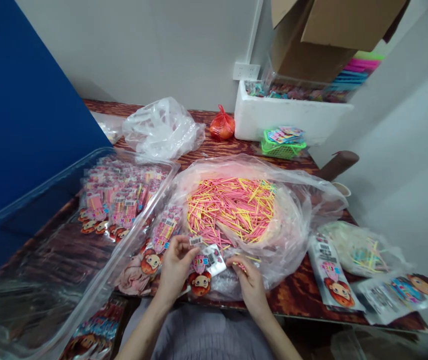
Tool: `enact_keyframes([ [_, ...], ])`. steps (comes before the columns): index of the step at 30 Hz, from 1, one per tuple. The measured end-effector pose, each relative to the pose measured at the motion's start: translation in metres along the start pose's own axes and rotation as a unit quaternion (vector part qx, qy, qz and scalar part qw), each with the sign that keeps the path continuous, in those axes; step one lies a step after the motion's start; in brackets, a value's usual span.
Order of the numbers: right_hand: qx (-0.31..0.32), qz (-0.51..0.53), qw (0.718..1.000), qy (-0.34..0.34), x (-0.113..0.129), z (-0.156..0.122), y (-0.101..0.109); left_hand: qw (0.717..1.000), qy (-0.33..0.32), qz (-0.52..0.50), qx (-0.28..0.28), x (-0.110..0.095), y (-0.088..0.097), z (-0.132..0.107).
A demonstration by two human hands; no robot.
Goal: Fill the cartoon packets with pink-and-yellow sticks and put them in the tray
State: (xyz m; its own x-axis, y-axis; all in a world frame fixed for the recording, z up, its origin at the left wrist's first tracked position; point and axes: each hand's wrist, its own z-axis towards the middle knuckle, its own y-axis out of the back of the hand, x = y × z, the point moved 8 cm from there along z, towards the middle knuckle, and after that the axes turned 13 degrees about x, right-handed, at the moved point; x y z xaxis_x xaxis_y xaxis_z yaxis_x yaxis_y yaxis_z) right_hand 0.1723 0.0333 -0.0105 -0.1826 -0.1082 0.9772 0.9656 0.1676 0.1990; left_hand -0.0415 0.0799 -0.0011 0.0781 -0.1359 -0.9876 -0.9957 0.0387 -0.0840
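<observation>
My left hand (175,265) pinches the edge of a small printed pouch (200,280) with a cartoon face and a silvery part. The fingers of my right hand (250,280) are closed round a few thin pink and yellow sticks (241,267), their ends showing, just right of the pouch. Behind both hands, a large transparent bag (292,215) lies spread open, holding a heap of pink and yellow sticks (232,207). Left of my left hand, a filled pouch (167,227) with sticks showing lies near another cartoon-printed pouch (150,262).
A transparent bin (124,235) at left holds many filled pouches (124,192). Flat pouches (336,280) and a bag of sticks (367,250) lie at right. At the back are a crumpled bag (165,130), a red bag (222,125), a green basket (283,149) and a foam box (289,117).
</observation>
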Motion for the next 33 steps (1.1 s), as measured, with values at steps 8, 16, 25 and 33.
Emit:
enact_keyframes([
  [8,-0.018,0.007,1.0,0.011,0.003,0.0,0.004,0.993,0.079,-0.056,0.073,0.01,0.0,0.0],
  [16,-0.029,-0.003,1.0,0.0,0.002,-0.002,0.005,0.984,0.083,-0.153,0.025,0.021,0.005,-0.001],
  [25,-0.03,-0.001,0.999,-0.016,-0.002,-0.002,0.003,0.97,0.125,-0.205,0.027,0.015,0.0,-0.006],
  [33,-0.032,0.002,0.999,-0.02,-0.006,-0.002,0.002,0.977,0.117,-0.171,0.056,0.014,-0.005,-0.01],
])
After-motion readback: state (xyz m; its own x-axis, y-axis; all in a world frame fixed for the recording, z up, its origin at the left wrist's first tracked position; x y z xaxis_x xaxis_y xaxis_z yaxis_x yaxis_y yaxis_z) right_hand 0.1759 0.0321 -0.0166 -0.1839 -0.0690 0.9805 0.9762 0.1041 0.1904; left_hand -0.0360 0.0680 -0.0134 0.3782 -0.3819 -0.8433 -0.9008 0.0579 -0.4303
